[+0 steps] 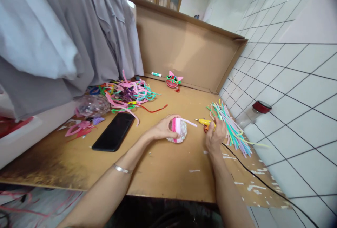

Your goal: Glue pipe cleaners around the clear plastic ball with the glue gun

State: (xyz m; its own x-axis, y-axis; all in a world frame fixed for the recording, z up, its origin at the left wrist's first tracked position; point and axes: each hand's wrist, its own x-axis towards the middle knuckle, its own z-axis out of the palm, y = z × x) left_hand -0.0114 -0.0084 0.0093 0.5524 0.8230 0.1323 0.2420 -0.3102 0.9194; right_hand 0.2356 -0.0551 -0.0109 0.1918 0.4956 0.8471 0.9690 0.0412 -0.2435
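My left hand (164, 128) is wrapped round a clear ball-like plastic piece (183, 135) with pink and pale lilac pipe cleaners (178, 126) wound about it. One loose lilac end sticks out to the right. In my right hand (217, 135) is a yellow hot glue gun (204, 122), its metal nozzle pointing left toward that loose end but apart from it. A black cord (250, 170) trails from the gun to the lower right. Just beyond my right hand lies a bundle of pastel pipe cleaners (234, 129).
A black phone (113, 132) lies left of my left arm. Behind it are a tangled heap of pipe cleaners (131, 91) and a clear plastic bag (92, 106). A colourful animal-face figure (173, 80) and a glue stick or marker (156, 74) sit at the back. A red-lidded jar (254, 112) stands by the tiled wall.
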